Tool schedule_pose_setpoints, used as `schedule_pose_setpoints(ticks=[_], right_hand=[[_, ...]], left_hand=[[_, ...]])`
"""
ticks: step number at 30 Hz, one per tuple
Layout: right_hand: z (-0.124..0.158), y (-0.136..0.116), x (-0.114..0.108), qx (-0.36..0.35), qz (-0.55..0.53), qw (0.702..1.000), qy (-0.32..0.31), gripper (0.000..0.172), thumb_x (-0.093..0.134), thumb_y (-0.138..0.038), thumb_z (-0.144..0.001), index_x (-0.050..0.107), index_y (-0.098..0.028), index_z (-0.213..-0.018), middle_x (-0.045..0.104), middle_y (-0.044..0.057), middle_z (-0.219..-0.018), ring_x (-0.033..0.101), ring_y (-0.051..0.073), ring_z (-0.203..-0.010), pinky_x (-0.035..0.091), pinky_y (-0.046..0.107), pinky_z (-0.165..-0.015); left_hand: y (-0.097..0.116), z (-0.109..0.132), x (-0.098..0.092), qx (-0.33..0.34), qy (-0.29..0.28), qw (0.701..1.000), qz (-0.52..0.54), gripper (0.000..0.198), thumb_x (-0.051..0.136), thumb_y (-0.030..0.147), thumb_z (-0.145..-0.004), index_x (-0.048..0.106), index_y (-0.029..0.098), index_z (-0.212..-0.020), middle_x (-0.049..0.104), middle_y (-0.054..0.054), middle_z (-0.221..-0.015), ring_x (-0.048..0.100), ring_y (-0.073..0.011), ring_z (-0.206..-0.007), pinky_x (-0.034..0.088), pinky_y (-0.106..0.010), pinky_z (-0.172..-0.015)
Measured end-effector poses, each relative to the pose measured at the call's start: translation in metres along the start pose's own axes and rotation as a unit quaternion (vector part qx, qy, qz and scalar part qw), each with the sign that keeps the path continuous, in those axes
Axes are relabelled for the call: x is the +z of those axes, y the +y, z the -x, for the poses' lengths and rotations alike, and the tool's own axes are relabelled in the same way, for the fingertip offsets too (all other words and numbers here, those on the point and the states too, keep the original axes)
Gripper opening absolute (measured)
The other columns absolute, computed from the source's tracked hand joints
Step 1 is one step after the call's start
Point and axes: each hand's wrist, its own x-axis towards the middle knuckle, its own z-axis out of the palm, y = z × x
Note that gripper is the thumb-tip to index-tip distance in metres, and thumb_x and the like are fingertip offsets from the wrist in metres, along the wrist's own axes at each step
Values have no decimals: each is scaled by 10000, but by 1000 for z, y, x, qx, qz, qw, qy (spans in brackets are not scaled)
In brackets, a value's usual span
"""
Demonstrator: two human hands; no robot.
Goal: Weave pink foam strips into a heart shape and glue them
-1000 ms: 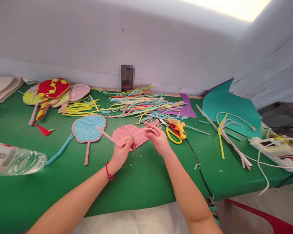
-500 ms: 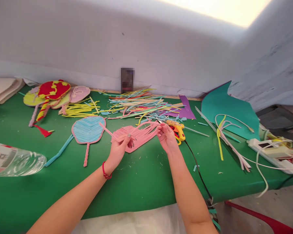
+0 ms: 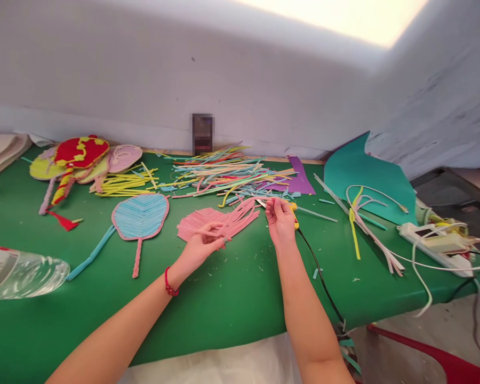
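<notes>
The green table (image 3: 224, 304) bears a pink panel (image 3: 198, 218), strips (image 3: 228, 173), a bottle (image 3: 28, 273).

Craft workspace, green-covered table (image 3: 224, 298), colourful strips (image 3: 228, 173), glue gun (image 3: 295, 213), finished fans (image 3: 82, 153)

A green table (image 3: 224, 304) seen from above, against a pale wall (image 3: 144, 69). A left hand (image 3: 203, 242), with a red bracelet (image 3: 170, 282) at its wrist, lies over the lower edge of a pink leaf (image 3: 192, 217) built of strips; its grip is unclear. The right hand (image 3: 279, 218) pinches the end of a pink strip (image 3: 259, 199), just in front of a partly hidden glue gun (image 3: 295, 212). Left: a blue fan (image 3: 140, 216), more fans (image 3: 82, 152) and a bottle (image 3: 28, 272). Behind: heaped colourful strips (image 3: 228, 173). Right: a teal sheet (image 3: 370, 181) and a power strip (image 3: 436, 253).
</notes>
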Motion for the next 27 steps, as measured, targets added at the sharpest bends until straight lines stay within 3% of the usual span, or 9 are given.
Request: schedule_pose_setpoints(ticks=[4,8,13,16,20,24,27], right_hand=[[-4,-2,-5,-5,2,1000,-3,270,829,-377,-628,685,-188,-756,686,-34,-705,626,47,-633,508,128,-569],[-4,-1,-6,-4,20,1000,-18,257,815,-379,-649,676,-194,-762,673,-34,-708,619,52,-635,520,147,-593],[0,-1,-2,13,46,998,-32,335,804,-429,-652,668,-194,-848,690,-13,-747,628,78,-657,526,174,-594],[7,-2,4,60,75,994,-60,504,690,-565,-738,625,-176,-1051,685,3,-708,616,102,-622,507,192,-534],[27,1,17,179,100,969,-134,711,452,-723,-816,543,-140,-1212,619,-1,-597,545,125,-526,428,202,-407],[44,5,29,242,108,941,-212,727,530,-723,-769,527,-170,-1240,612,0,-625,532,124,-538,430,198,-406],[46,6,30,223,140,943,-205,735,630,-667,-729,492,-189,-1270,619,-10,-651,541,118,-545,444,194,-414]], left_hand=[[4,2,1,-5,-19,1000,5,465,685,456,-731,588,155,-1072,704,-80,-881,627,-155,-689,476,-278,-621],[6,1,0,0,18,1000,-8,457,552,592,-794,615,149,-884,664,-40,-692,608,-146,-621,464,-269,-594],[4,0,-2,23,69,994,-86,421,503,554,-834,618,167,-715,615,-12,-546,577,-146,-555,444,-260,-545],[6,5,-1,84,132,972,-176,425,467,478,-873,614,181,-607,660,-32,-595,621,-157,-623,470,-262,-606],[8,13,0,167,233,921,-264,417,446,383,-899,632,198,-576,704,-22,-656,651,-148,-674,475,-247,-657],[6,15,-1,199,285,891,-291,418,428,356,-918,646,207,-595,711,-3,-653,649,-137,-648,471,-242,-644],[3,15,-1,206,291,888,-292,415,429,356,-922,652,207,-605,716,-3,-664,657,-137,-659,476,-239,-643]])
